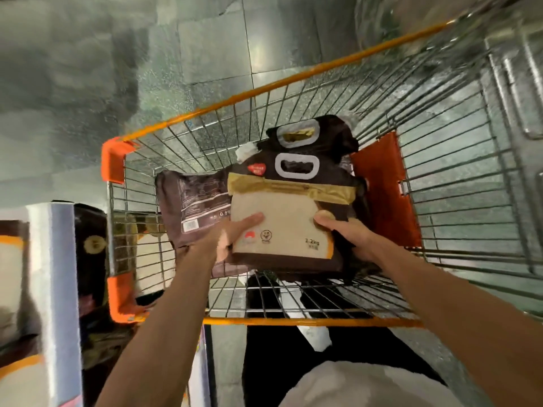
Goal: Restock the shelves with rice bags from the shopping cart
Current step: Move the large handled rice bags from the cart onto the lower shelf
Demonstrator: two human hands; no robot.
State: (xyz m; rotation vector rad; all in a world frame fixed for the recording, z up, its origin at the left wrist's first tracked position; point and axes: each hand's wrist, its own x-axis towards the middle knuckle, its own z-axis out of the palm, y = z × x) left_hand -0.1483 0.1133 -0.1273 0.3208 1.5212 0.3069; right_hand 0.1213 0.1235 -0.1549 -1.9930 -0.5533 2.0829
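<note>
The left hand [232,235] and right hand [351,235] each clasp a lower side edge of the top rice bag [288,212], which lies on a second bag [298,133] inside the cart [264,90]; gripped at one end only, it is judged liable to sag, slip or snag the wire rim when lifted.

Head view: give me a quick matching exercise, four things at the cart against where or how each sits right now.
1 front rice bag
2 barcode-side rice bag
3 red panel
4 cart rim

a orange, round the basket top
b gripped by left hand and right hand
c lying left of the gripped bag
d right of the bags

Pairs: 1-b, 2-c, 3-d, 4-a
</note>
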